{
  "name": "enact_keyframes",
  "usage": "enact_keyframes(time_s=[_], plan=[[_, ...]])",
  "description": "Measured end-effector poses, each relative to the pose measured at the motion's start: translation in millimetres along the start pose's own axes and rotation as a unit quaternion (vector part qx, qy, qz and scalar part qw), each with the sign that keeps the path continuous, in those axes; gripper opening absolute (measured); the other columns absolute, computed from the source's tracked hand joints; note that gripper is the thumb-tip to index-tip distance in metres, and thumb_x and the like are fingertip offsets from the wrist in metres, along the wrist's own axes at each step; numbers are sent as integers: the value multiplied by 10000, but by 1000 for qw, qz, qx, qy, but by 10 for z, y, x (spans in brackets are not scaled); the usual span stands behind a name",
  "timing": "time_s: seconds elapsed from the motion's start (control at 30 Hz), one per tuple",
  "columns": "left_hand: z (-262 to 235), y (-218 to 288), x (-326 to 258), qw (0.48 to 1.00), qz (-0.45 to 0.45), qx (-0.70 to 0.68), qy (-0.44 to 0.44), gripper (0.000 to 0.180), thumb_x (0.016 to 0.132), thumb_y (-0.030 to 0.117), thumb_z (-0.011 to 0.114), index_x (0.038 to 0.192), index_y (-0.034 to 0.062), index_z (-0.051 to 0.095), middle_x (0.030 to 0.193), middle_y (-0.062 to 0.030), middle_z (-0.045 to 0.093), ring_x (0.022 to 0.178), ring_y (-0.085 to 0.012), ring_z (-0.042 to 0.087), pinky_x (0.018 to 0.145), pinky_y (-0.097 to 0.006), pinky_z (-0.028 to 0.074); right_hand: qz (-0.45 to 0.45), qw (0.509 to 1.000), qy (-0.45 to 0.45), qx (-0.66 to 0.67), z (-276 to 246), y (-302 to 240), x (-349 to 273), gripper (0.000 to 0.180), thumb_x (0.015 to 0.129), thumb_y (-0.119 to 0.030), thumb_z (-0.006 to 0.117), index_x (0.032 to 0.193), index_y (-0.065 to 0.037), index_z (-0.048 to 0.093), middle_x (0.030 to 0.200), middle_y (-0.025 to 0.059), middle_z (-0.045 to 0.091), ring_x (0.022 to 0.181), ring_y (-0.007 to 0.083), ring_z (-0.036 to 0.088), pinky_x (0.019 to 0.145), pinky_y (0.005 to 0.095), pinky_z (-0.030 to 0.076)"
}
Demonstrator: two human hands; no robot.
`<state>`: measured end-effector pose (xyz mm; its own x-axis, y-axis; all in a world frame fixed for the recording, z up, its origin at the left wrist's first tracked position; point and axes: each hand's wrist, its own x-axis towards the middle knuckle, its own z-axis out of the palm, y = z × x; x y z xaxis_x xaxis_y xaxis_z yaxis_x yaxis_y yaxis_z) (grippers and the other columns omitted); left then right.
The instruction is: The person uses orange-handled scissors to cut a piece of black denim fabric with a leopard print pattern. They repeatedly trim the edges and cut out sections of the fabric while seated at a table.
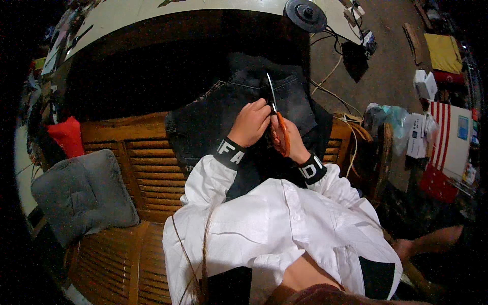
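Shirt (264,218), right grip (296,142) around scissors (280,121)

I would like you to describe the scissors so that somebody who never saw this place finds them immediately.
Start at the big white shirt; just above it in the picture lies dark denim cloth. Over that cloth, the right hand holds the scissors, beside the left hand. Their orange handle and shiny metal blade stand out against the dark cloth.
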<state>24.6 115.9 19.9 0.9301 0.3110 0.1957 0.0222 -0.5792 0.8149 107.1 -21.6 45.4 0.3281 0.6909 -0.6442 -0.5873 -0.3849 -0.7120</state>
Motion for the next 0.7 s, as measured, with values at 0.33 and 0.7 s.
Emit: enact_keyframes(time_s=[0.33,0.7], plan=[[47,-79,-109,996,45,-76,-24,43,824,89,520,828,50,503,824,-129,453,781,-334,485,664,-399,396,28,997,29,-62,-17,-1,37,367,912,-474,496,849,-113,497,647,-41,449,493,50,450,430,189,389],[101,-69,-59,997,40,-68,-8,102,755,76,564,809,45,483,836,-138,453,795,-365,479,675,-420,397,-73,970,73,-219,15,-74,1,373,921,-384,515,803,-34,560,633,9,496,546,87,462,485,235,387]])
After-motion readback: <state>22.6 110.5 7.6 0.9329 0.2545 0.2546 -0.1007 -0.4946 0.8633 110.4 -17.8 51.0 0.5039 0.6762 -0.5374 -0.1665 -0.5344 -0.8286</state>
